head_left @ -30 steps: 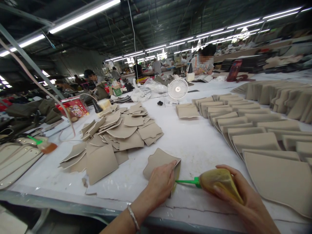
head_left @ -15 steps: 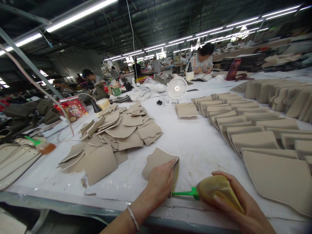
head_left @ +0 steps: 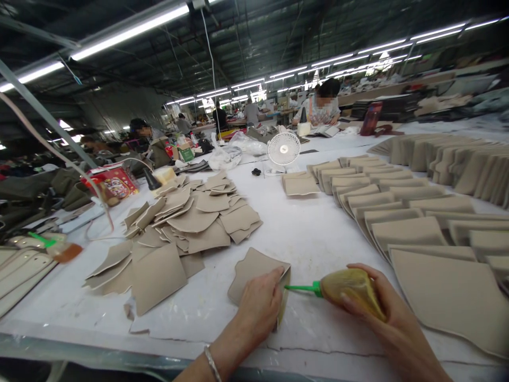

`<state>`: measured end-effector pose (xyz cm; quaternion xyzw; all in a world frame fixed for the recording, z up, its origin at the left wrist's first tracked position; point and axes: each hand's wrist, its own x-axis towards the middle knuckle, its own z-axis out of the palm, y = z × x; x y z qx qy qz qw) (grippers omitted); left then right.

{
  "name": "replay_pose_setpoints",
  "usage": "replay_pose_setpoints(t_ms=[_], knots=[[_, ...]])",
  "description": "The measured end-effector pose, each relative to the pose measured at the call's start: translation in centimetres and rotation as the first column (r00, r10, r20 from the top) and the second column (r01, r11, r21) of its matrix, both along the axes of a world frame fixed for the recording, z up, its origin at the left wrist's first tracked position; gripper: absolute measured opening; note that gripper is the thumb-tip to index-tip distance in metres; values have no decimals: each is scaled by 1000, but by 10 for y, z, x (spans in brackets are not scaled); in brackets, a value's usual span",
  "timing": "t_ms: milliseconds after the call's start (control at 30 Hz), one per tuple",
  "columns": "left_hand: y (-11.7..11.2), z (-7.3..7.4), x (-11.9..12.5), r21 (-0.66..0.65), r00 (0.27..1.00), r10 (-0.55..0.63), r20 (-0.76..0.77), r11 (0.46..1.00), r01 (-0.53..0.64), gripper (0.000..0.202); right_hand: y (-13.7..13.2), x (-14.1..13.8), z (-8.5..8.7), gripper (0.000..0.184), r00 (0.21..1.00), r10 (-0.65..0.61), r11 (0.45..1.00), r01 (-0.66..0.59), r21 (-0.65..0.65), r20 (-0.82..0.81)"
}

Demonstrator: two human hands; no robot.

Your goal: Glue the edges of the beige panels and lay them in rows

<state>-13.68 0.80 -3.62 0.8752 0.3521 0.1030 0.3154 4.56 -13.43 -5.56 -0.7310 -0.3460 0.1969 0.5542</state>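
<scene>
My left hand (head_left: 260, 297) holds down a beige leather piece (head_left: 248, 270) on the table, its fingertips at the right edge, which is lifted and folded. A yellowish underside shows along that edge. My right hand (head_left: 382, 313) wraps round a squeeze bottle (head_left: 350, 289) of amber glue, tilted on its side. Its thin green nozzle (head_left: 300, 288) points left, with the tip at the lifted edge of the piece; whether it touches I cannot tell. Left of my hands lies a loose heap of similar beige pieces (head_left: 204, 212).
Overlapping rows of beige pieces (head_left: 445, 281) cover the right side. Behind stand a small white fan (head_left: 283, 149) and a red bottle (head_left: 370, 119). A second glue bottle (head_left: 66, 251) lies at far left. A co-worker (head_left: 320, 106) sits across the table (head_left: 274, 223).
The nozzle tip has moved up along the lifted edge of the piece, away from the table's front edge. My left hand keeps its hold. The view has shifted slightly.
</scene>
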Motion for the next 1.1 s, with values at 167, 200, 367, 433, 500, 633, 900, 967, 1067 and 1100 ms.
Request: replay_pose_setpoints(t_ms=[167, 200, 367, 433, 500, 633, 900, 967, 1067, 1100], knots=[[1, 1, 1, -31, 1000, -8, 6, 999, 8, 47, 4, -2, 7, 57, 999, -31, 999, 32, 20, -23], [2, 1, 1, -36, 1000, -12, 5, 999, 12, 47, 2, -4, 7, 58, 998, -6, 1000, 7, 10, -57], [4, 0, 2, -28, 999, -34, 9, 999, 34, 48, 5, 4, 6, 59, 998, 23, 1000, -22, 7, -50], [4, 0, 3, -27, 999, -36, 6, 999, 37, 48, 11, 14, 4, 58, 999, 2, 1000, -3, 15, 36], [5, 0, 4, -31, 999, -37, 2, 999, 37, 48, 14, 20, 1, 59, 995, -15, 1000, 12, 25, 97], [4, 2, 4, -44, 999, -39, -1, 998, 39, 48, 11, 21, -2, 59, 995, 0, 1000, 0, 7, 100], [6, 3, 6, -38, 999, -20, -45, 999, 19, 46, 12, 23, -4, 61, 988, -30, 999, 28, 16, 154], [7, 3, 6, -38, 999, -21, -50, 999, 19, 46, 12, 23, -5, 60, 990, -9, 1000, 9, 3, 142], [8, 2, 5, -32, 998, -20, -55, 999, 18, 46, 12, 23, -7, 59, 995, 26, 1000, -25, -9, 95], [8, 2, 4, -33, 998, -17, -55, 999, 15, 46, 12, 23, -7, 59, 996, 18, 1000, -18, -3, 84]])
